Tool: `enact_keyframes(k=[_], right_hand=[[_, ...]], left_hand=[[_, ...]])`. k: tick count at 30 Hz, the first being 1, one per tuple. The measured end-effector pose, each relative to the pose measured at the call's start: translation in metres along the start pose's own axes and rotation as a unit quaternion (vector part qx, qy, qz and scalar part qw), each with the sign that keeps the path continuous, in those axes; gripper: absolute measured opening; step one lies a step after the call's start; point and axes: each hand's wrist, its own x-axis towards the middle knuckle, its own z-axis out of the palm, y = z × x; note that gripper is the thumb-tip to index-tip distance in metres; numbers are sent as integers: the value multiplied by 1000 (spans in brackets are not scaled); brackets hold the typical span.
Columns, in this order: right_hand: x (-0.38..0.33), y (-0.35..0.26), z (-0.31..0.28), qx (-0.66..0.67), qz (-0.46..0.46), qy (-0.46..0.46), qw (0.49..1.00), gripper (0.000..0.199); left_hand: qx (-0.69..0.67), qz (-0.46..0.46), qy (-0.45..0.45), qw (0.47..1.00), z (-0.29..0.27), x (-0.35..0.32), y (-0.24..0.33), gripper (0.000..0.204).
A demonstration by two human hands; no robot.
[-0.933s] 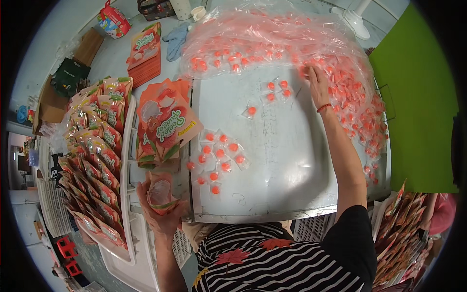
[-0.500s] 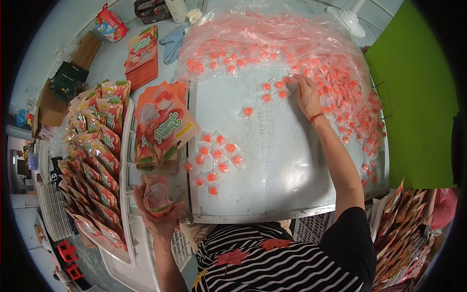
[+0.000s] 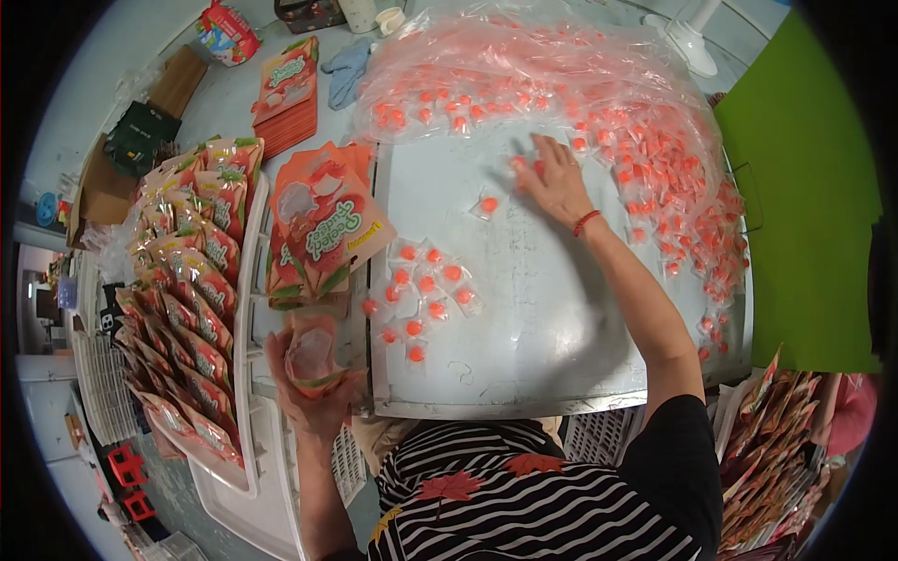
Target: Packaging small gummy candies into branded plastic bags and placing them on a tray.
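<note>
My left hand [image 3: 309,397] is wrapped round a pink stand-up pouch [image 3: 327,381], whose mouth gapes upward at the table's near left corner. My right hand [image 3: 559,187], a red bracelet on its wrist, lies spread over a few clear-wrapped orange-red candies, partly covered by its fingers. One wrapped candy [image 3: 487,205] sits just left of that hand. Several more form a loose cluster [image 3: 426,282] nearer the pouch. A large heap of wrapped candies [image 3: 645,178] fills the far and right sides of the table, partly under clear plastic sheeting [image 3: 524,47].
Flat pink pouches [image 3: 323,220] lie left of the metal tabletop [image 3: 524,346], with another stack [image 3: 288,89] beyond, beside a blue cloth [image 3: 346,70]. Filled pouches [image 3: 187,280] stand in a white crate on the left. A green panel [image 3: 804,206] borders the right; more pouches [image 3: 772,458] stand below it.
My right hand has swept left and slightly nearer from the heap's edge, pushing several candies along. My left hand keeps hold of the pouch. The view has shifted slightly.
</note>
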Motion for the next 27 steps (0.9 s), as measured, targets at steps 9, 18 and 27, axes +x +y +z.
enact_keyframes(k=[9, 18, 27], right_hand=[[-28, -70, 42, -44, -131, -10, 990, 41], [-58, -104, 27, -38, -199, -51, 978, 39], [-51, -107, 27, 205, 17, -26, 978, 16]], left_hand=[[-20, 23, 1, 1000, 2, 0, 9, 118], [26, 145, -12, 989, 29, 37, 28, 103], [23, 127, 31, 991, 59, 53, 47, 108]])
